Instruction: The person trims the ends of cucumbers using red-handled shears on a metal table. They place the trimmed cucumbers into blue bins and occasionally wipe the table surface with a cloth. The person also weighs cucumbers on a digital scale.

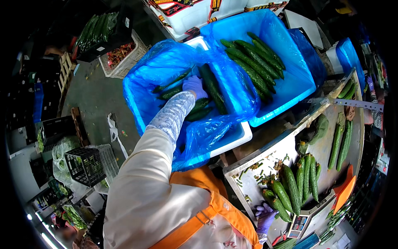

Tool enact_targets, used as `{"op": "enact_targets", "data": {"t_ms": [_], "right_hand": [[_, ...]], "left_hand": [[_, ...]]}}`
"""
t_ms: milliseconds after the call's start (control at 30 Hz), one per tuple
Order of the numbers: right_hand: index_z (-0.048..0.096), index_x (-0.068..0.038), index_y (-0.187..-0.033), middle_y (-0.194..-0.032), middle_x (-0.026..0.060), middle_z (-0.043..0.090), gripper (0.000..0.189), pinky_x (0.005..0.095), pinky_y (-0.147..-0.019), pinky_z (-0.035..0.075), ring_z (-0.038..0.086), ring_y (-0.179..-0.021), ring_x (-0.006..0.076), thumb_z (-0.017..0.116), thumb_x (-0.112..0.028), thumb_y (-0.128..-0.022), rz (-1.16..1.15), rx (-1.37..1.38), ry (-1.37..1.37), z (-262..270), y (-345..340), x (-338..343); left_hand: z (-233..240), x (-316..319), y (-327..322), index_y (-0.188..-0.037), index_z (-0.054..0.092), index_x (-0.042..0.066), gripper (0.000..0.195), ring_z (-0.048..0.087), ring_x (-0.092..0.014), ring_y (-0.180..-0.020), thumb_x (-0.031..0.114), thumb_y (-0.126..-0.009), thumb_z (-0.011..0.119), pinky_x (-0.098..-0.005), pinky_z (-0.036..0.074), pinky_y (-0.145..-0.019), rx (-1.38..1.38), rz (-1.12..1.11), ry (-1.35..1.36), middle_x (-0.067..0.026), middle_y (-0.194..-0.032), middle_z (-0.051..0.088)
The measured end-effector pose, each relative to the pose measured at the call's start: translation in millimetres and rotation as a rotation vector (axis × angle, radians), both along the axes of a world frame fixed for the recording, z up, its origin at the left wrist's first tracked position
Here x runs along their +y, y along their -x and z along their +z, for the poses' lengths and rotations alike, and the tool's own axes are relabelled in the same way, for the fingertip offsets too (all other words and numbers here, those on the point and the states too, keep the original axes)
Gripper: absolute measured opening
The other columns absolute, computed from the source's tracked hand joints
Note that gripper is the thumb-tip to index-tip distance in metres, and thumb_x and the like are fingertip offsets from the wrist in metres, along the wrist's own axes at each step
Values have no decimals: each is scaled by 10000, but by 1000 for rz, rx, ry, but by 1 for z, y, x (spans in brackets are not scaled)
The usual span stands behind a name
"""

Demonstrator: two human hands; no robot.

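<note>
My left hand point(195, 86), in a purple glove and a patterned sleeve, reaches down into a foam box point(231, 140) lined with a blue plastic bag point(144, 74). Several dark green cucumbers point(213, 88) lie around it in the bag. Its fingertips are hidden, so I cannot tell whether they grip one. At the lower right, my right hand point(266, 214), also gloved, is at the table edge with its fingers apart. Just beside it a pile of cucumbers point(292, 186) lies on the metal table point(320, 174), partly against a digital scale point(311, 214).
A second blue-lined box point(298, 71) holds several cucumbers point(255, 62). White foam boxes point(186, 18) are stacked behind. On the table are trimmed stem bits point(259, 171), an orange plastic piece point(345, 190) and red-handled cutters point(278, 239). Crates point(85, 165) stand on the floor point(90, 93) at left.
</note>
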State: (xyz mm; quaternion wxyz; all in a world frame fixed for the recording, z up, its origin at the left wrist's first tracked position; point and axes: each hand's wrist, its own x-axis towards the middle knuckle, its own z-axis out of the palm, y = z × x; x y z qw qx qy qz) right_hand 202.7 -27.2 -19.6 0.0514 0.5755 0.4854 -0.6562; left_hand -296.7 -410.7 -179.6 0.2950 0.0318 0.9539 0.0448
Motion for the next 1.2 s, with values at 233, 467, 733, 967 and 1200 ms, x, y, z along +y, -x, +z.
{"op": "enact_targets", "data": {"t_ms": [233,467,733,967,1200], "right_hand": [[638,5,-1010,-715,172,671,847,286,-401,444,568,-457,206,425,-790,-810,-36,-12,24,-1,1,4],[599,32,-1106,-749,167,673,912,297,-436,458,572,-493,209,320,-794,-840,44,61,64,-7,-11,2],[604,38,-1175,-900,140,700,701,253,-536,437,595,-611,156,236,-533,-1001,285,149,77,17,21,-5],[630,32,-1147,-890,126,715,678,223,-490,454,608,-574,137,339,-559,-987,243,222,169,18,21,-5],[655,23,-1109,-846,104,718,602,218,-467,450,605,-548,121,371,-497,-1004,247,283,211,7,24,-5]], "left_hand": [[-9,-22,-14,-1266,616,157,770,497,-326,-1183,658,-684,669,-386,404,-1017,-130,-119,-66,-155,-1230,533],[0,-34,-61,-751,697,93,321,612,-321,-870,399,-819,630,-426,486,-754,291,-285,-264,-133,-885,638],[183,-20,-112,-792,540,47,150,563,-173,-800,30,-839,682,-277,455,-727,657,217,-1132,-58,-899,583],[316,190,-181,-684,481,65,278,572,-273,-785,-7,-711,748,-344,470,-697,684,-709,-1327,-104,-888,575],[306,406,-288,-724,675,94,177,590,-287,-783,266,-724,717,-417,475,-683,590,-1157,-897,-104,-810,575]]}}
